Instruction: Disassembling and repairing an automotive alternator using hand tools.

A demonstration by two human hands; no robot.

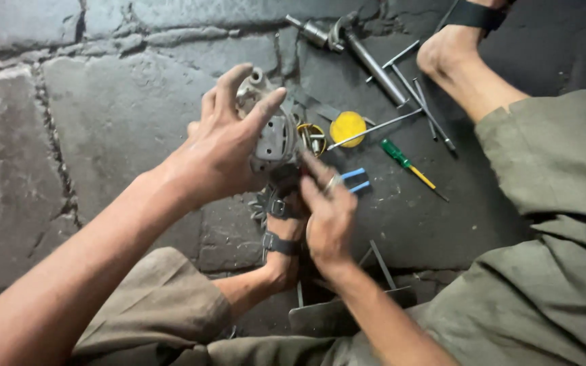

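Observation:
My left hand grips a grey metal motor housing, fingers spread over its top and side, holding it above the stone floor. My right hand reaches up to the underside of the housing, fingers pinched at a dark part there; a ring sits on one finger. What the fingertips hold is hidden. Just below the housing a toothed metal part shows beside my sandalled foot.
A yellow round lid, a green-handled screwdriver, a blue-handled tool, long metal rods and a heavy steel tool lie on the dark stone floor. My other foot rests at upper right.

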